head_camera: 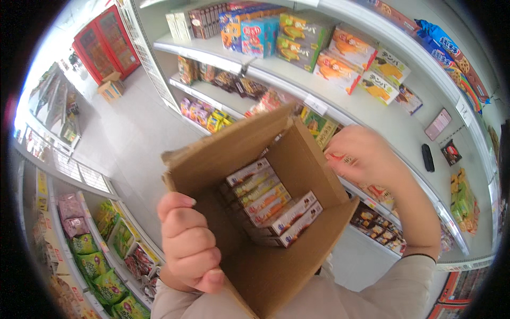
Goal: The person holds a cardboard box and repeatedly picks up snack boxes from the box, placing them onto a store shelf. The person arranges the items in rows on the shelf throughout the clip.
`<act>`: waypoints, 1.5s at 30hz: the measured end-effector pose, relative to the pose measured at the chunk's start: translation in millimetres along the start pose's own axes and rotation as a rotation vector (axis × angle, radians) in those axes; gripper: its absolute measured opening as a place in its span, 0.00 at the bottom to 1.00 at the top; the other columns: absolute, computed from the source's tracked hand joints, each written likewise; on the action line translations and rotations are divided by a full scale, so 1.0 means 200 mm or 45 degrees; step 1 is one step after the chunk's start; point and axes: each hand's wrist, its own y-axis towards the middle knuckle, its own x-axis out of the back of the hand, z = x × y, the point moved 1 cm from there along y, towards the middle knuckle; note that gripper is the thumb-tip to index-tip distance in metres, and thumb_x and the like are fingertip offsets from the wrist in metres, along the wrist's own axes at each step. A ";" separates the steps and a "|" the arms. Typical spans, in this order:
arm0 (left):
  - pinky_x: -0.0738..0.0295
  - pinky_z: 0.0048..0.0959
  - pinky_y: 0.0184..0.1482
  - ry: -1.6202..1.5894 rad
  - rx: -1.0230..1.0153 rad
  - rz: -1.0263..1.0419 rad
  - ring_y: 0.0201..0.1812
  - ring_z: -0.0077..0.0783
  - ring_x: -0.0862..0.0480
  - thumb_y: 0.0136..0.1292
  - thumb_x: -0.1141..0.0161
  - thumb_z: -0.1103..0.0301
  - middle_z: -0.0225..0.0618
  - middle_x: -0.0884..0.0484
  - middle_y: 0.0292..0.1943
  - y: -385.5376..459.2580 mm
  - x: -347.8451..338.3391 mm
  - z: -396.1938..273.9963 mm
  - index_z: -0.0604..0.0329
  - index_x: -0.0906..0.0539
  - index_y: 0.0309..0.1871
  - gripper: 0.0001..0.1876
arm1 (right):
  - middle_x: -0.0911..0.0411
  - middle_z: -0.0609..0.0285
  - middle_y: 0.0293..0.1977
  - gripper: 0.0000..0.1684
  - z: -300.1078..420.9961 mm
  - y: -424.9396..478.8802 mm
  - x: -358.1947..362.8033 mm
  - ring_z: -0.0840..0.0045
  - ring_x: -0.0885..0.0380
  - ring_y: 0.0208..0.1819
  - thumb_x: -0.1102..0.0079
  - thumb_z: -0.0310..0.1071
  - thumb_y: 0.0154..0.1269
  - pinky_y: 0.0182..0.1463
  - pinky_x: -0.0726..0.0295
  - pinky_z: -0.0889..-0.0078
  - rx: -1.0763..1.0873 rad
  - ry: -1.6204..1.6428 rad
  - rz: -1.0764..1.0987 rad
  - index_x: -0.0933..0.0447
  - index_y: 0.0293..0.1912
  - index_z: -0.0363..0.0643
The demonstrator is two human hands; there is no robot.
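Note:
My left hand [191, 243] is curled over the near left edge of an open cardboard box [275, 275], which is tilted so that I see into it. Inside, several slim snack cartons [265, 195] stand in a row on edge. Two white-and-brown cartons [297, 219] lie against the near end of that row. My right hand [358, 155] is blurred, beside the box's right wall and in front of the shelving. Its fingers are bent, and a red-and-white patch shows at them. I cannot tell whether that is a held packet or goods behind.
Snack cartons [299, 38] stand on the shelf ahead, with a phone [438, 124] and a black object [427, 157] farther right. Bagged snacks [95, 263] fill the lower left racks. Across the aisle floor [139, 131], another cardboard box [111, 87] sits by a red cabinet [105, 42].

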 end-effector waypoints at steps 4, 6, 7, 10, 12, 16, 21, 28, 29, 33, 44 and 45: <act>0.29 0.50 0.56 0.011 -0.057 0.134 0.33 0.36 0.26 0.58 0.40 0.54 0.26 0.30 0.24 0.09 -0.04 0.00 0.48 0.29 0.18 0.17 | 0.15 0.54 0.44 0.07 -0.55 -0.23 0.20 0.54 0.18 0.50 0.29 0.32 0.68 0.58 0.18 0.53 -0.337 -0.428 -0.587 0.17 0.43 0.42; 0.29 0.50 0.56 0.003 -0.058 0.111 0.33 0.36 0.26 0.57 0.40 0.54 0.26 0.30 0.24 0.10 -0.08 0.00 0.49 0.29 0.18 0.17 | 0.15 0.53 0.48 0.11 -0.87 -0.36 0.23 0.52 0.18 0.52 0.29 0.32 0.67 0.60 0.18 0.51 -0.533 -0.550 -0.712 0.17 0.48 0.42; 0.29 0.50 0.56 0.001 -0.055 0.102 0.33 0.36 0.26 0.57 0.40 0.54 0.26 0.30 0.24 0.11 -0.10 0.00 0.49 0.29 0.18 0.17 | 0.15 0.53 0.50 0.14 -1.03 -0.44 0.23 0.51 0.18 0.53 0.28 0.33 0.67 0.60 0.19 0.50 -0.653 -0.529 -0.746 0.17 0.50 0.42; 0.28 0.50 0.56 -0.003 -0.049 0.100 0.33 0.37 0.25 0.56 0.40 0.55 0.26 0.29 0.24 0.13 -0.16 0.03 0.48 0.28 0.18 0.15 | 0.16 0.50 0.55 0.22 -1.47 -0.74 0.22 0.50 0.18 0.56 0.28 0.36 0.66 0.62 0.19 0.47 -0.899 -0.722 -0.715 0.19 0.57 0.42; 0.28 0.50 0.57 -0.017 -0.069 0.110 0.33 0.37 0.25 0.55 0.39 0.56 0.26 0.28 0.24 0.15 -0.20 0.04 0.48 0.27 0.18 0.14 | 0.18 0.44 0.61 0.33 -1.69 -0.89 0.23 0.48 0.19 0.61 0.28 0.40 0.66 0.67 0.20 0.45 -1.083 -0.846 -0.637 0.23 0.68 0.41; 0.29 0.49 0.57 -0.036 -0.086 0.138 0.33 0.36 0.25 0.53 0.38 0.58 0.26 0.27 0.24 0.18 -0.28 0.02 0.48 0.26 0.18 0.13 | 0.32 0.38 0.76 0.46 -1.88 -0.99 0.22 0.44 0.36 0.80 0.27 0.40 0.64 0.84 0.35 0.46 -1.373 -0.694 -0.578 0.33 0.77 0.39; 0.30 0.51 0.59 0.013 0.005 0.167 0.32 0.39 0.26 0.61 0.42 0.58 0.28 0.27 0.22 0.19 -0.35 -0.03 0.50 0.28 0.18 0.16 | 0.35 0.46 0.79 0.51 -1.82 -0.83 0.02 0.49 0.40 0.83 0.27 0.41 0.65 0.84 0.38 0.38 -1.454 -0.810 -0.517 0.40 0.82 0.45; 0.29 0.50 0.57 -0.033 -0.110 0.176 0.32 0.38 0.25 0.55 0.40 0.59 0.27 0.27 0.23 0.27 -0.43 0.05 0.49 0.26 0.19 0.13 | 0.24 0.50 0.70 0.33 -1.61 -0.89 0.23 0.51 0.33 0.78 0.30 0.47 0.72 0.75 0.29 0.33 -1.756 -0.898 -0.357 0.24 0.72 0.45; 0.28 0.49 0.57 -0.036 -0.142 0.189 0.32 0.37 0.24 0.53 0.38 0.59 0.26 0.27 0.23 0.28 -0.43 0.07 0.49 0.25 0.19 0.12 | 0.23 0.49 0.69 0.32 -1.61 -0.92 0.24 0.50 0.32 0.76 0.31 0.48 0.74 0.74 0.27 0.35 -1.746 -0.931 -0.446 0.22 0.70 0.45; 0.27 0.49 0.56 -0.041 -0.137 0.170 0.32 0.38 0.24 0.53 0.38 0.59 0.27 0.26 0.23 0.27 -0.40 0.09 0.49 0.25 0.18 0.12 | 0.20 0.46 0.64 0.31 -1.54 -0.98 0.34 0.46 0.24 0.68 0.35 0.48 0.76 0.68 0.23 0.43 -1.627 -0.802 -0.715 0.23 0.70 0.41; 0.27 0.48 0.55 -0.052 -0.159 0.197 0.31 0.36 0.26 0.52 0.38 0.57 0.26 0.30 0.23 0.20 -0.32 0.04 0.48 0.28 0.18 0.13 | 0.19 0.52 0.54 0.21 -1.02 -0.64 0.19 0.52 0.21 0.60 0.34 0.42 0.75 0.62 0.21 0.47 -0.921 -0.739 -0.481 0.19 0.62 0.45; 0.27 0.48 0.55 -0.050 -0.163 0.195 0.31 0.36 0.26 0.53 0.38 0.57 0.27 0.30 0.23 0.21 -0.32 0.05 0.48 0.28 0.18 0.14 | 0.19 0.52 0.55 0.21 -1.05 -0.58 0.17 0.53 0.21 0.61 0.34 0.42 0.75 0.63 0.21 0.47 -0.912 -0.733 -0.443 0.19 0.62 0.45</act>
